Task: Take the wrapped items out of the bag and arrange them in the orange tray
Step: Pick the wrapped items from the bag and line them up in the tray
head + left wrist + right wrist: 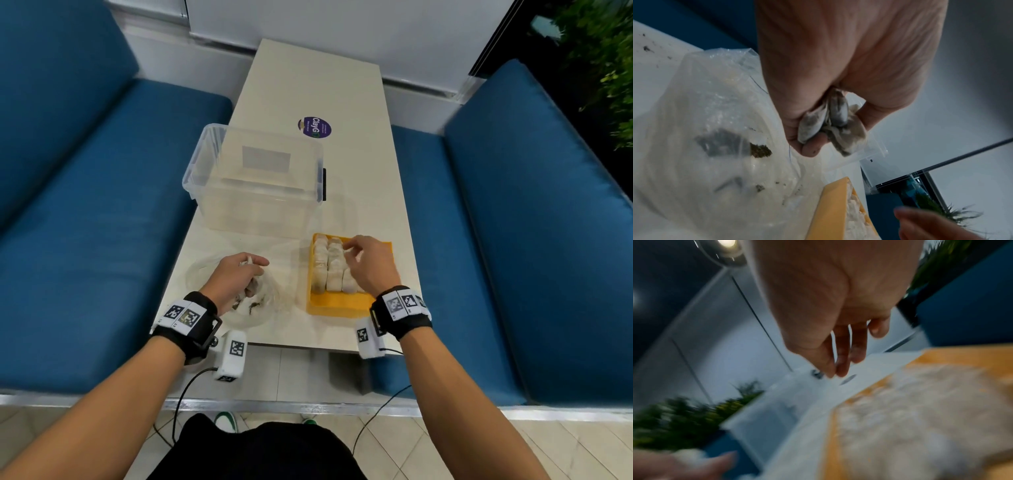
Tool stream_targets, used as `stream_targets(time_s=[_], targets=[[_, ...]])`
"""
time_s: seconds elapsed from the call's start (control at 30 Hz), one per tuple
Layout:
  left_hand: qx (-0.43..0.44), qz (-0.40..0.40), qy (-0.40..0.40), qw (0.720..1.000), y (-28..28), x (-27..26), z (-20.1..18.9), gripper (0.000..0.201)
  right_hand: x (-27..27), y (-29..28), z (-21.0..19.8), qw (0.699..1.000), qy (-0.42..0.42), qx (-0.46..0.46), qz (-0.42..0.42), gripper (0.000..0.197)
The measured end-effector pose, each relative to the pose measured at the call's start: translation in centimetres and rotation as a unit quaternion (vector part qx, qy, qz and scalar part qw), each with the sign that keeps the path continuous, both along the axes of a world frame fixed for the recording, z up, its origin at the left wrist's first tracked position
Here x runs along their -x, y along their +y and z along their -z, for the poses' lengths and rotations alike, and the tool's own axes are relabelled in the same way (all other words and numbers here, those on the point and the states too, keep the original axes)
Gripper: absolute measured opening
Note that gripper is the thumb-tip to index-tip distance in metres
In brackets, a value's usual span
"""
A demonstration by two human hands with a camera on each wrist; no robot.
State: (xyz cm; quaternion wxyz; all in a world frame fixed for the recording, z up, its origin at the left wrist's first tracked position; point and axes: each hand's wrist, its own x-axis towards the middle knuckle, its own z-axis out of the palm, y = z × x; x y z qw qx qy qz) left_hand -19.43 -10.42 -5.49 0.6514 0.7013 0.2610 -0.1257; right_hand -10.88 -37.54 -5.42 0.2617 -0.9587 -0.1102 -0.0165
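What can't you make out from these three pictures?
- What is inside the wrapped items the left hand grips: the wrapping hides it.
- How many items are left in the bag: its cloudy plastic blurs them.
- Full count of items in the tray: the right hand covers part of it in the head view; the right wrist view is motion-blurred.
- Small print on the purple sticker: too small.

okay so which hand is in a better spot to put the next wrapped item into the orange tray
Probably the left. The left hand already grips wrapped items just above the bag, beside the orange tray. The right hand hovers over the tray's rows, apparently holding nothing.
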Motion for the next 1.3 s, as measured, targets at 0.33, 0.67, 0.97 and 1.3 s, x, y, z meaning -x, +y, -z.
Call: stream_targets(time_s=[0.33, 0.67, 0.97, 1.3], targets=[[0.124, -0.033, -0.017, 0.992, -0.5, -0.3, -0.4, 0.014, 6.2, 11.3, -0.8, 0.971, 0.126, -0.152, -0.136, 0.029], [0.137, 0.011, -0.09, 0.986, 1.0, 2.0, 0.2, 0.04, 7.0, 11.3, -1.1, 0.898, 0.211, -0.384, 0.043, 0.02], [0.096, -0.026, -0.071, 0.992, 2.1, 1.8, 0.8, 0.054, 7.6, 12.0, -1.2, 0.883, 0.215, -0.408, 0.083, 0.016], [0.111, 0.021, -0.081, 0.99, 2.3, 2.3, 0.3, 0.034, 7.7, 12.5, -0.6, 0.849, 0.252, -0.455, 0.091, 0.02]])
